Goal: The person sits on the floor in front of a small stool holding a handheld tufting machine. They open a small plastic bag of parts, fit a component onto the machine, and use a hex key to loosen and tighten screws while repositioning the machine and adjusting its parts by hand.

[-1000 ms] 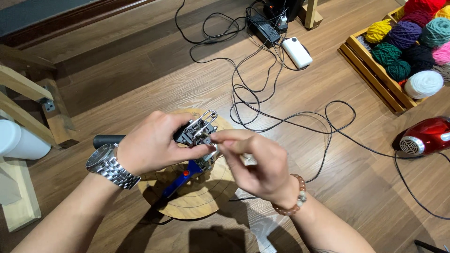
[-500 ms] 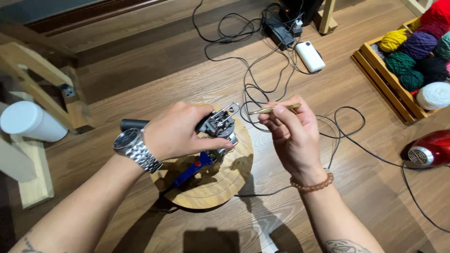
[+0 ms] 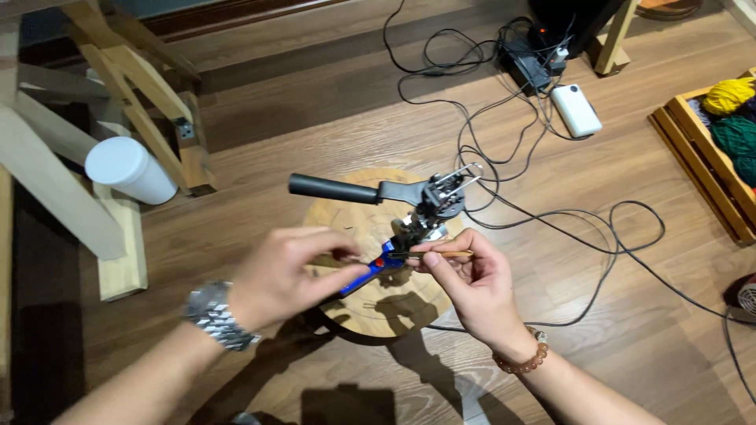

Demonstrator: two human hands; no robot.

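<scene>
Right hand [image 3: 472, 291] pinches a thin wooden stick [image 3: 441, 253] just beside the blue-handled tool [image 3: 370, 274], which the left hand [image 3: 287, 275] grips over the round wooden stool [image 3: 346, 228], below the black-handled tufting gun [image 3: 394, 191].

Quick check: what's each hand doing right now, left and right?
Left hand: closed, pinching the blue handle of the tool.
Right hand: closed, pinching a thin wooden stick.
</scene>
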